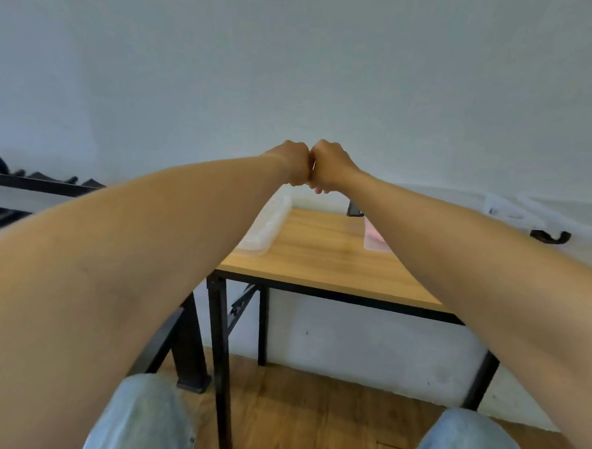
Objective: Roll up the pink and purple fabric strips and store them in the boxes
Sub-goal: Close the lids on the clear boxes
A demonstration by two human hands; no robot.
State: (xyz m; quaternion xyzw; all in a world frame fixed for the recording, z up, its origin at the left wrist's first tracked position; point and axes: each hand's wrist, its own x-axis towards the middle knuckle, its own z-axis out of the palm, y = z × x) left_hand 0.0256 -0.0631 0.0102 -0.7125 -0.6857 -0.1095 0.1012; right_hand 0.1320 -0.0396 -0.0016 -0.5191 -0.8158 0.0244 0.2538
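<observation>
Both arms stretch straight out in front of me above the table. My left hand and my right hand are curled into fists, knuckles touching, and nothing shows in either. Below them, a clear plastic box lies on the left part of the wooden table. A second clear box with pink fabric inside sits on the right part, half hidden by my right forearm. No purple strip is in view.
A small dark object stands at the table's far edge by the white wall. A dark rack is at the left, a black hook at the right. My knees in light jeans sit before the table's black legs.
</observation>
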